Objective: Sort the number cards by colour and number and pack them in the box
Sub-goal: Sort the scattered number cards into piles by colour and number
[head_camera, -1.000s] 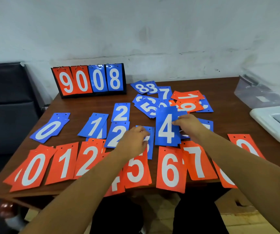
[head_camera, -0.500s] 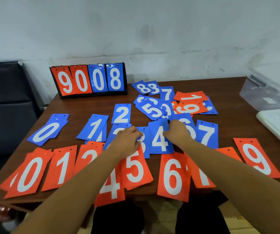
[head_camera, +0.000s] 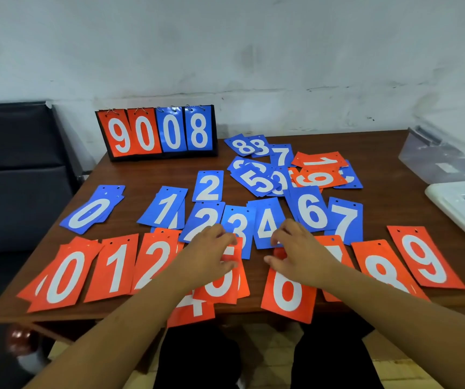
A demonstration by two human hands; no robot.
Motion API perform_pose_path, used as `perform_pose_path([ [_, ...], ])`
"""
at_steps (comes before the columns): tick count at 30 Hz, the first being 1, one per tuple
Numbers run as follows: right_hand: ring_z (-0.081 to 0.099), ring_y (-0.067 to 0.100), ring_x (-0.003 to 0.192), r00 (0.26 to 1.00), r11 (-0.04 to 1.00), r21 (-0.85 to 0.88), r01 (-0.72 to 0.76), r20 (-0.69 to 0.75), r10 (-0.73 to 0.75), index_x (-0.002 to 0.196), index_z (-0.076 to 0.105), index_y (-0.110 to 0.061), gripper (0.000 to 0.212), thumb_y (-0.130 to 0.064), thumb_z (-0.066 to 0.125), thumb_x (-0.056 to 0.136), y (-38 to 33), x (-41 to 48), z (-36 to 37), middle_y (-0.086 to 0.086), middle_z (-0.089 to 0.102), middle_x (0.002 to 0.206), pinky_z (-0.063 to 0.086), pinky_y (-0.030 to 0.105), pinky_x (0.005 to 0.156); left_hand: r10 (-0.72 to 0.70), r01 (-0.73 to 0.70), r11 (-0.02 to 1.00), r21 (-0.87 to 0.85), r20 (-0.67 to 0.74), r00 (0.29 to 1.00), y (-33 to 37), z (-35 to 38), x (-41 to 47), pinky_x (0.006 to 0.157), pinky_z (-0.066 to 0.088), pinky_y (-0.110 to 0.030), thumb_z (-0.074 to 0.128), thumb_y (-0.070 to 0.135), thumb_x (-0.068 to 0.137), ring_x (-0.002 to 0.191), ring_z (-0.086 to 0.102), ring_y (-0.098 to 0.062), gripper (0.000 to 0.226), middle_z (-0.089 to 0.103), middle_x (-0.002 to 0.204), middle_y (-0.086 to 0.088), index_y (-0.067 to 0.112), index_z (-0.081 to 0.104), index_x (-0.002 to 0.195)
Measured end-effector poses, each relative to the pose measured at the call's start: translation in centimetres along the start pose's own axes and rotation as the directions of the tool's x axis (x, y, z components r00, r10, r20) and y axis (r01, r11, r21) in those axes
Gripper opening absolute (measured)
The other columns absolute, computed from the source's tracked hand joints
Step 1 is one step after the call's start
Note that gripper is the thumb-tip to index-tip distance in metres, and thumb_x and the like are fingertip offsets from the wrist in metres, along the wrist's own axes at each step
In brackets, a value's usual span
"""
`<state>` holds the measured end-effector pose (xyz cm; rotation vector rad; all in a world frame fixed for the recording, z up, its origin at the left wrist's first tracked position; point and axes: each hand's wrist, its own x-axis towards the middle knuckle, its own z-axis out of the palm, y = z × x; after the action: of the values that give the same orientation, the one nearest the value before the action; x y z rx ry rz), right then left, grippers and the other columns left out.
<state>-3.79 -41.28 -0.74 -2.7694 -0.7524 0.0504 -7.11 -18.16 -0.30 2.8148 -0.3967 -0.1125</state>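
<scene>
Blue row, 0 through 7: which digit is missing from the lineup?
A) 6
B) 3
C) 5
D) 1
C: the row jumps straight from the blue 4 card to the blue 6 card, while a blue 5 card lies in the unsorted heap behind them.

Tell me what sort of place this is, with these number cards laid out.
Probably a plain office or club back room: a wooden table stands against a scuffed white wall, a black padded bench sits beside it, and a flip scoreboard stands at the table's back edge.
</scene>
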Motion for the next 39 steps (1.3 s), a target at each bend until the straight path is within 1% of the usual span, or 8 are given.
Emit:
perform_pose_path([
  [5,0.039,0.011,0.126,0.985,0.983,-0.124,0.132,0.126,-0.117,0.135,0.047,-0.028,0.06,-0.067,0.044,0.089,-0.1,-3.3,0.3,-0.008,0.041,0.136,0.037,0.025,0.103,-0.011,0.005,0.997,0.071,0.085,0.996,1.2,0.9,-2.1,0.102,0.044,-0.031,0.06,0.046,0.093,0.135,0.037,-0.012,0.044,0.041,0.144,0.006,0.028,0.052,0.132],
  [10,0.037,0.007,0.128,0.977,0.981,-0.076,0.179,0.128,-0.169,0.132,0.049,-0.03,0.053,-0.062,0.048,0.09,1.1,-4.6,-0.1,-0.012,0.042,0.138,0.034,0.02,0.101,0.022,-0.024,0.998,0.054,0.038,0.999,2.0,1.7,-3.4,0.102,0.042,-0.029,0.059,0.047,0.093,0.131,0.039,-0.012,0.04,0.045,0.137,0.007,0.027,0.056,0.128],
  [19,0.05,0.017,0.117,0.998,0.993,0.114,-0.04,-0.053,0.047,0.119,0.058,-0.017,0.042,-0.048,0.06,0.09,3.1,3.0,-4.4,0.0,0.054,0.124,0.045,0.032,0.097,-0.031,0.012,0.991,-0.136,-0.138,0.99,1.5,-2.9,4.6,0.093,0.043,-0.029,0.061,0.035,0.094,0.115,0.05,-0.017,0.029,0.054,0.118,-0.001,0.016,0.061,0.117],
  [24,0.052,0.023,0.115,0.97,0.967,0.138,-0.212,-0.088,0.225,0.123,0.056,-0.013,0.046,-0.047,0.058,0.092,6.0,11.2,-5.4,0.008,0.053,0.128,0.045,0.034,0.092,-0.194,0.17,0.973,-0.159,-0.154,0.969,-1.4,-4.9,13.1,0.083,0.045,-0.032,0.062,0.031,0.092,0.102,0.056,-0.022,0.025,0.054,0.112,-0.006,0.013,0.062,0.109],
  [27,0.054,0.028,0.109,0.964,0.962,0.085,-0.258,-0.052,0.263,0.121,0.056,-0.004,0.045,-0.039,0.059,0.093,6.8,15.1,-4.4,0.015,0.054,0.125,0.047,0.038,0.091,-0.342,0.317,0.934,-0.164,-0.149,0.928,-5.0,-4.8,16.1,0.086,0.047,-0.037,0.063,0.027,0.091,0.11,0.052,-0.028,0.027,0.052,0.119,-0.011,0.011,0.059,0.112],
  [32,0.053,0.029,0.101,0.962,0.961,-0.022,-0.274,0.008,0.275,0.111,0.055,-0.004,0.056,-0.054,0.059,0.088,6.8,20.0,-1.6,0.02,0.055,0.119,0.043,0.036,0.08,-0.564,0.554,0.825,-0.108,-0.123,0.817,-9.8,-3.4,18.2,0.098,0.041,-0.043,0.068,0.039,0.088,0.125,0.04,-0.038,0.058,0.041,0.136,-0.022,0.005,0.046,0.13],
  [35,0.045,0.037,0.121,0.949,0.939,-0.168,-0.3,0.05,0.312,0.121,0.052,-0.007,0.073,-0.067,0.059,0.08,6.6,22.0,-0.4,0.022,0.046,0.132,0.041,0.044,0.097,-0.608,0.603,0.794,-0.078,-0.089,0.789,-11.4,-2.9,19.4,0.101,0.039,-0.043,0.071,0.051,0.083,0.127,0.04,-0.04,0.074,0.043,0.136,-0.024,0.003,0.042,0.131],
  [39,0.039,0.035,0.129,0.929,0.93,-0.144,-0.339,0.103,0.355,0.129,0.046,-0.008,0.073,-0.059,0.065,0.082,6.6,23.4,-0.3,0.019,0.048,0.135,0.036,0.043,0.105,-0.597,0.586,0.799,-0.133,-0.068,0.799,-12.3,-3.0,20.5,0.095,0.045,-0.042,0.076,0.047,0.081,0.116,0.053,-0.036,0.065,0.059,0.121,-0.018,0.002,0.05,0.12],
])
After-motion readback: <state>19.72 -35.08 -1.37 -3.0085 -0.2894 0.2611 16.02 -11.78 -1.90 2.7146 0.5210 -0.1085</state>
